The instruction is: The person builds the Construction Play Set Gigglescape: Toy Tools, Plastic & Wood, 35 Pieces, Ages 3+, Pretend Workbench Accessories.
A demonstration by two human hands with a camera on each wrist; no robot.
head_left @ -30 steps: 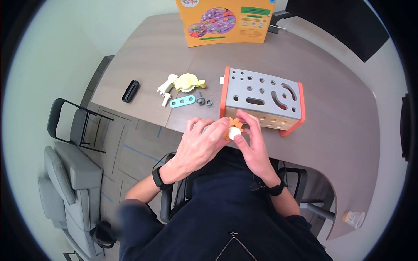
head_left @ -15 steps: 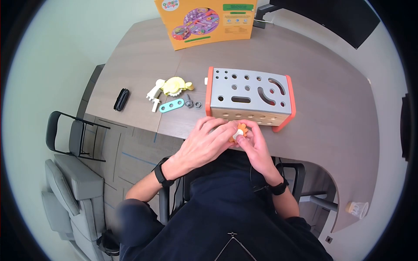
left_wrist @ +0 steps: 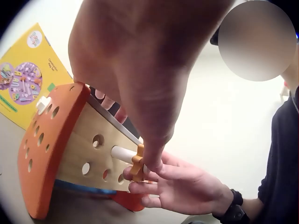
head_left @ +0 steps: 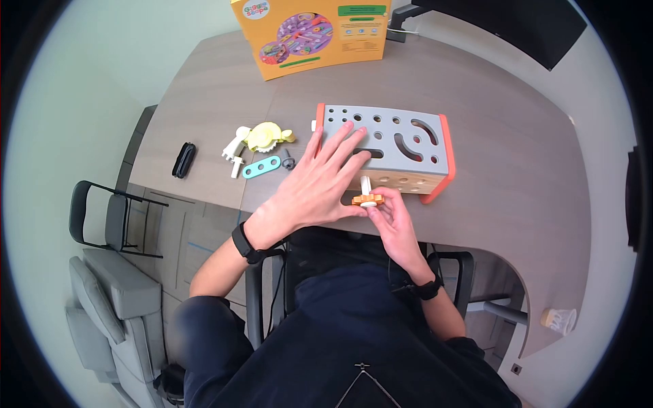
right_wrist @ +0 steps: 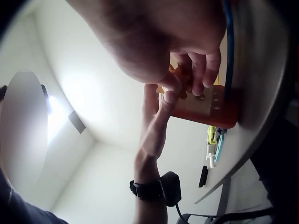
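A white bolt [head_left: 365, 185] [left_wrist: 123, 155] runs through an orange gear [head_left: 375, 200] [left_wrist: 137, 163] and points at the holed wooden side of the toy box [head_left: 412, 122] [left_wrist: 84, 140]. My right hand [head_left: 400, 234] [left_wrist: 184, 189] pinches the gear from its right. Across the box's grey top, my left hand [head_left: 309, 187] [left_wrist: 135, 70] rests with spread, straight fingers, its thumb touching the bolt's head end. In the left wrist view the shaft's tip meets the wooden panel; how deep it sits cannot be told. The right wrist view shows the gear [right_wrist: 181, 79] between both hands.
Left of the box lie a yellow-and-white toy piece [head_left: 265, 137], a white bolt [head_left: 237, 167], a teal strip [head_left: 261, 167] and a grey screw [head_left: 288, 160]. A black case [head_left: 183, 160] is further left. A yellow carton [head_left: 313, 34] stands behind; a cup [head_left: 559, 319] is at the right.
The gear and bolt have turned so the shaft points at the box's side. My left hand has moved from the gear onto the box top, fingers spreading. The head view has shifted slightly.
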